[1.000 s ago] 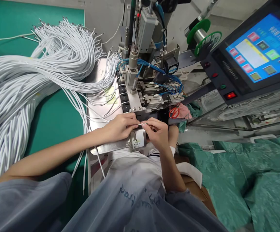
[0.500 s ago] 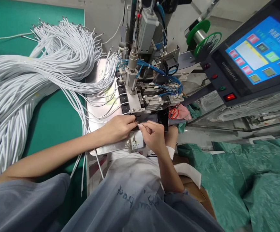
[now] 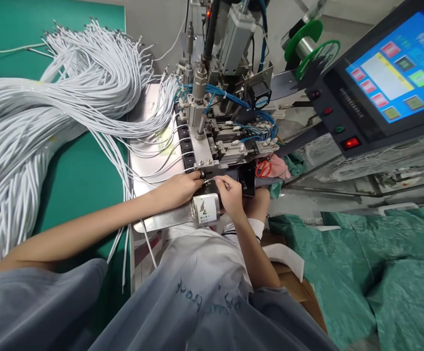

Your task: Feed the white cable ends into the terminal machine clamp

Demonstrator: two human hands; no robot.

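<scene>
head view: the left hand [image 3: 185,186] is pinching a white cable [image 3: 209,180] at the near edge of the machine [image 3: 203,156], while the right hand [image 3: 231,191] is grasping its thin tip just beside that edge. the step in hand is seemingly positioning the cable end; the next move is probably calling for steady alignment with the machine.

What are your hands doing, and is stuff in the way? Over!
Left hand and right hand: both pinching. Thin pale cable end: between their fingertips. Machine close ahead, labelled box on the near side.
</scene>
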